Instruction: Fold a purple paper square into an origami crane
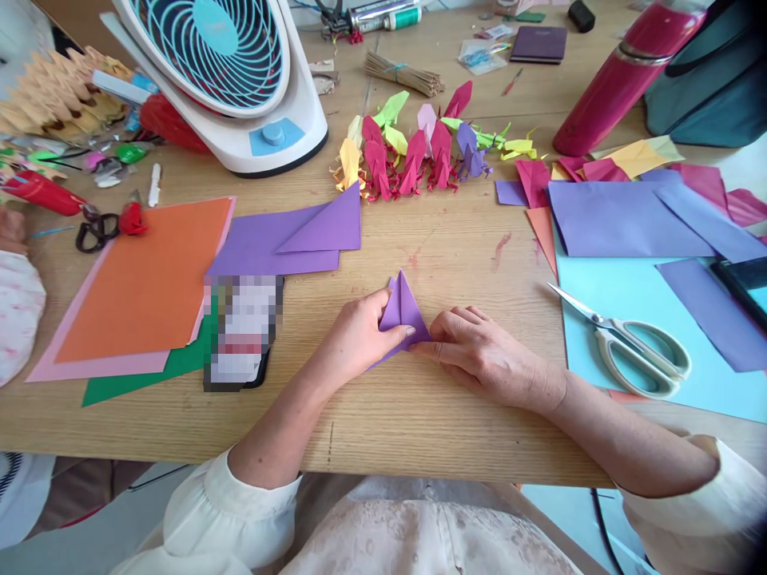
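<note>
A piece of purple origami paper [403, 307], folded to a pointed triangular shape with a crease down its middle, is between my two hands just above the table. My left hand [363, 327] is closed on its left side, the thumb lying across the lower front. At the lower right corner, my right hand [479, 351] pinches the edge between thumb and fingers. Beyond my hands stand several finished paper figures [413, 160] in crimson, yellow, green and violet. Purple paper sheets [281, 235] lie to the left, one corner folded over.
Left are orange paper [149, 279], a phone [243, 335] and a white fan [264, 120]. White-handled scissors [635, 347] rest on light blue paper [599, 279] at right, near a crimson flask [623, 80]. Another person's sleeve [17, 311] shows at the left edge.
</note>
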`<state>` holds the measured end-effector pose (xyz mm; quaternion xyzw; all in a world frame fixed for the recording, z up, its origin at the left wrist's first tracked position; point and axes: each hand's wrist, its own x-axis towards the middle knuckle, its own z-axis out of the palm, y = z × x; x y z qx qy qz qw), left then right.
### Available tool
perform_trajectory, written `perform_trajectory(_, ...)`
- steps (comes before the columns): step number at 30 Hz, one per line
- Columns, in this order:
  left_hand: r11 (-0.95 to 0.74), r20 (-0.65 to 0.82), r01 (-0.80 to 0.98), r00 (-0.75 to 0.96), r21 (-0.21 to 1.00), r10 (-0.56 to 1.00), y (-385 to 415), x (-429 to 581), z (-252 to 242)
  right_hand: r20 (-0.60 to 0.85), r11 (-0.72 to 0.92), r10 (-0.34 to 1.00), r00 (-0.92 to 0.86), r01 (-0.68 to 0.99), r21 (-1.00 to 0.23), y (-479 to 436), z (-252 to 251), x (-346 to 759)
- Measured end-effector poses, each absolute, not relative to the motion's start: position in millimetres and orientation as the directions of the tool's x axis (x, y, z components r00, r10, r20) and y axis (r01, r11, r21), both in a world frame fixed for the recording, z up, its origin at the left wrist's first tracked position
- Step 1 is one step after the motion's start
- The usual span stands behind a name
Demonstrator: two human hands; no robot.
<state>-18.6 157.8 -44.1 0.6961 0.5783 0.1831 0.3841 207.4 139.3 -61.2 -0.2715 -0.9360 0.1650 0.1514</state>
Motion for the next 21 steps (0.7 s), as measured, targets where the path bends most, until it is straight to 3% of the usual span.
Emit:
perform_trajectory(12,-0.023,-0.253,0.747,0.254,0.664,0.933,156.8,-18.7,-39.0,0.228,0.831,0.528,-0.818,0.443,-0.337,141.1,-59.5,212.5)
perform_trajectory(21,-0.044,-0.262,0.740,0.292,0.671,0.920,155.9,-19.6,-39.1,0.239,0.819,0.555,-0.797,0.472,-0.326,143.1,-58.5,218.0)
